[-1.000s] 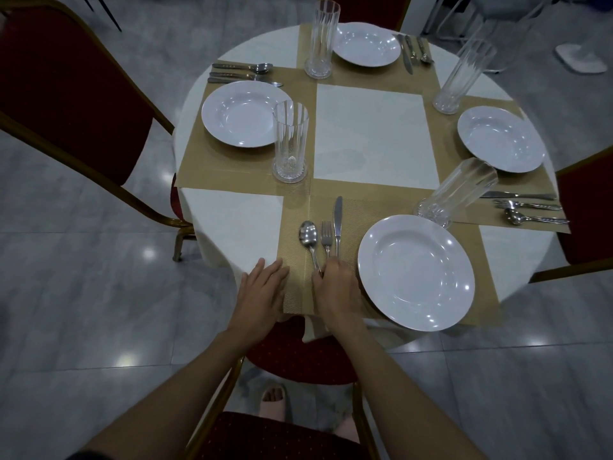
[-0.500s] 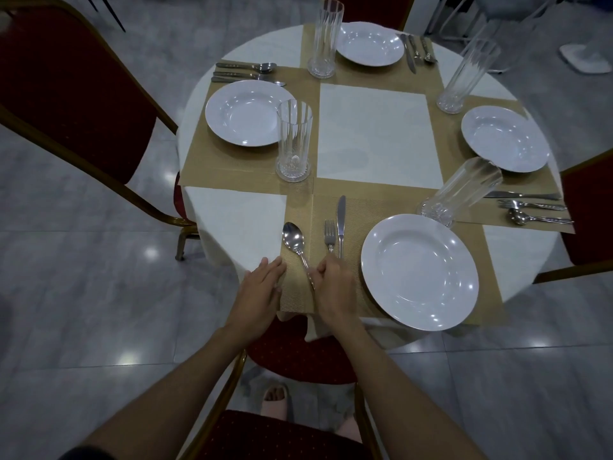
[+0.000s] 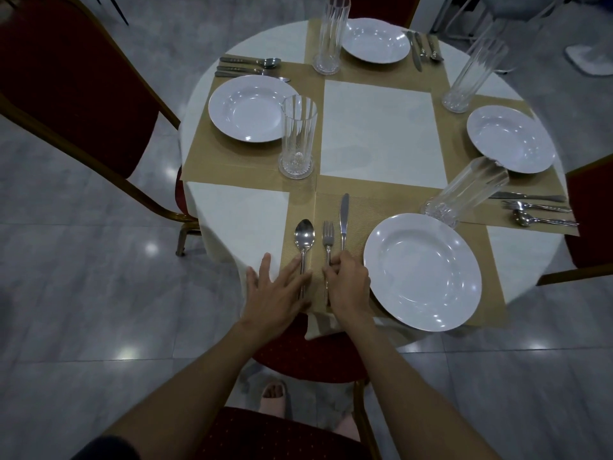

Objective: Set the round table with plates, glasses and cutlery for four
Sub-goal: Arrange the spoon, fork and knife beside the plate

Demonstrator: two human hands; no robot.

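Spoon (image 3: 304, 234), fork (image 3: 327, 239) and knife (image 3: 344, 217) are laid parallel on the near placemat (image 3: 360, 207), left of the plate (image 3: 423, 270). Judged stiff, light, slippery steel; best taken by the handles. Left hand (image 3: 277, 290): fingers spread flat on spoon handle. Right hand (image 3: 348, 282): fingers curled, pinching fork handle.

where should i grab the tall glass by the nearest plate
Wrap the glass round its ribbed wall about mid-height, coming over the bare placemat on its left: it stands tall and upright, the nearest plate crowds its base, and cutlery lies on its right.
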